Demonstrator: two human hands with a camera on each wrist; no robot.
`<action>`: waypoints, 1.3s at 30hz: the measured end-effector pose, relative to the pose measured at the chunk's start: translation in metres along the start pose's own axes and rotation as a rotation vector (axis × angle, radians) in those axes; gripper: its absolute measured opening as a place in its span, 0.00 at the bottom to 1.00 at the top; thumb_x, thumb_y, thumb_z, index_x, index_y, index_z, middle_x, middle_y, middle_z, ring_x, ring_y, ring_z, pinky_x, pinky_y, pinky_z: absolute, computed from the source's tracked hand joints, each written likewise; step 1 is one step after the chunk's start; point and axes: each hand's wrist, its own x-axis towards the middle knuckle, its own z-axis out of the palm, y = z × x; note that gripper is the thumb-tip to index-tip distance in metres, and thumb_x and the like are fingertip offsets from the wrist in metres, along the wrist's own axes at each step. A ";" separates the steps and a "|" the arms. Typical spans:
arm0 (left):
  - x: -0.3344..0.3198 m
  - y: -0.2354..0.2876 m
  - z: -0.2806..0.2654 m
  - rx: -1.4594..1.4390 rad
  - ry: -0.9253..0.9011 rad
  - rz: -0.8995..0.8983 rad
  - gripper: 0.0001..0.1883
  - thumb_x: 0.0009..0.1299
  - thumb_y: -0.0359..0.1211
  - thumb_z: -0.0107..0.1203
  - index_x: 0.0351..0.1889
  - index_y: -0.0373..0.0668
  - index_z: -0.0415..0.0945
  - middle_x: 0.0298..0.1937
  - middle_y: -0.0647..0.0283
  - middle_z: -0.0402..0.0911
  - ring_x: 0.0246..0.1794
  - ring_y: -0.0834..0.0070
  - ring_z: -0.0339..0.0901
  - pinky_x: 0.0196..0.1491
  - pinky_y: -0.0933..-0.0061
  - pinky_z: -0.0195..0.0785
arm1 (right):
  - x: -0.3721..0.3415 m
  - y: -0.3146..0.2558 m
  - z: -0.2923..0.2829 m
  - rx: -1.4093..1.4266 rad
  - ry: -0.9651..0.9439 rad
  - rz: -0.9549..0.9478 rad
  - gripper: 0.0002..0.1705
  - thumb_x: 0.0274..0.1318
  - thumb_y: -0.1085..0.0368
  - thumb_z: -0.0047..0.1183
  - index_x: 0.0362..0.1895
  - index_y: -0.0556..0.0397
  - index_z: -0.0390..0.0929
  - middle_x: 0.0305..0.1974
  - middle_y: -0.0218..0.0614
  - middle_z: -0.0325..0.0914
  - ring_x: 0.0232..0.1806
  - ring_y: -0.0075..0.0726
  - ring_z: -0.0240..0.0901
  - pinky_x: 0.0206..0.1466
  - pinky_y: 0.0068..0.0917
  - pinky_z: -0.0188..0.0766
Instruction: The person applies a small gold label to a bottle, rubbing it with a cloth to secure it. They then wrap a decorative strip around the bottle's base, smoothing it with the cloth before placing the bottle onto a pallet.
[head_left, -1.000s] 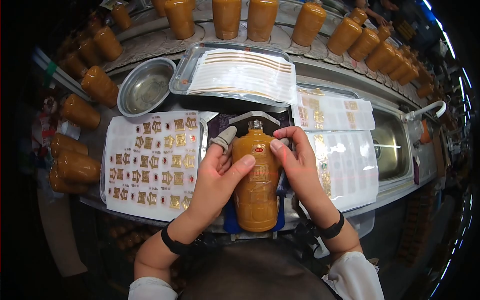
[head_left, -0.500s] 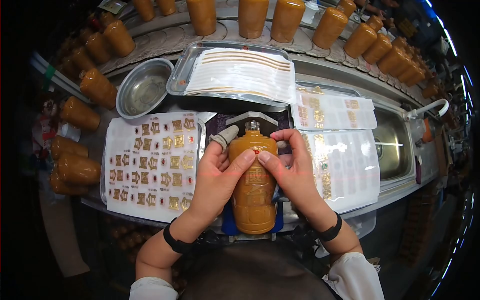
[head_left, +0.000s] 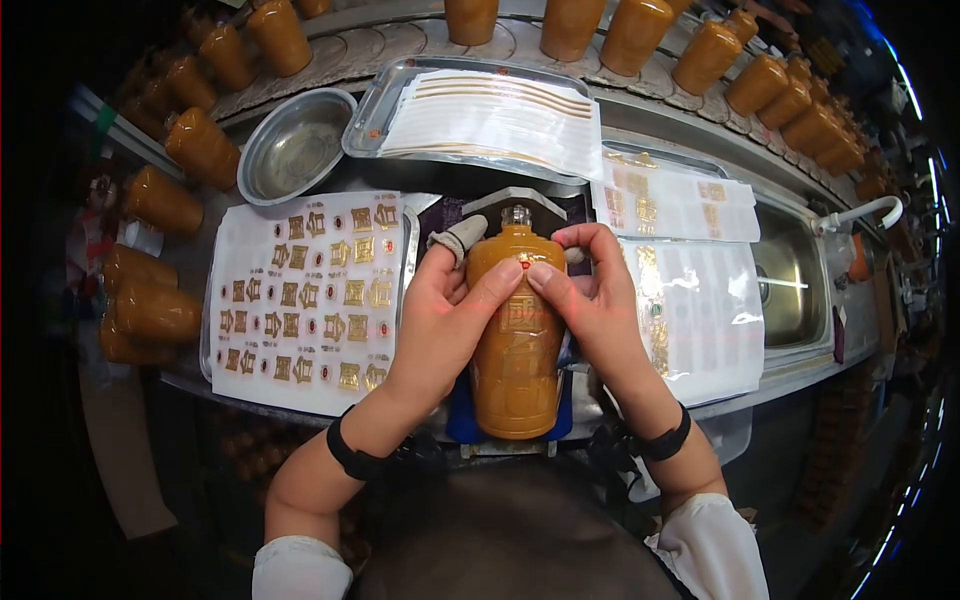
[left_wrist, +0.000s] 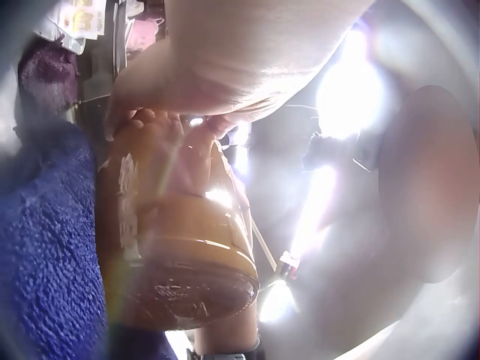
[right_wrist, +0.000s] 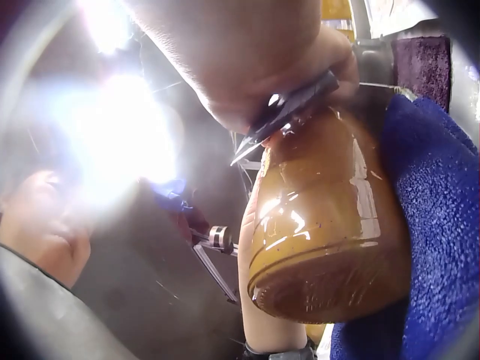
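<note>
Shiny caramel-brown bottle point(head_left: 515, 385): lies front side up between both hands, its clear glass neck point(head_left: 516, 217) toward the far side.
Fuzzy blue cloth point(right_wrist: 442, 187): is soft and sits under the bottle.
Weight and feel: it looks hard, stiff and a bit heavy. The smooth outside could slip, and a big bump might crack it.
Best hold: around both wide sides, just below the shoulders. The thin neck looks like a poor place to lift.
Small red oval sticker point(head_left: 526, 266): on the upper front, above gold letters point(head_left: 517, 316). Both look thin, so rubbing could spoil them.
Left hand point(head_left: 450, 325): fingers wrapped around one side, thumb by the red sticker.
Right hand point(head_left: 605, 318): fingers bent around the other side, thumb by the sticker too. A dark pointed tool point(right_wrist: 289, 112) is there; I cannot tell what kind.
Left white sheet point(head_left: 240, 255): has gold and red stickers.
Round silver metal bowl point(head_left: 275, 165): behind that sheet.
</note>
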 end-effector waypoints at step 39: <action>-0.044 -0.011 -0.020 -0.014 -0.111 -0.141 0.46 0.67 0.26 0.65 0.77 0.37 0.45 0.73 0.51 0.59 0.74 0.67 0.60 0.74 0.65 0.56 | -0.058 0.002 -0.012 0.057 -0.152 0.129 0.49 0.53 0.59 0.70 0.71 0.61 0.54 0.64 0.46 0.63 0.44 0.29 0.80 0.42 0.20 0.78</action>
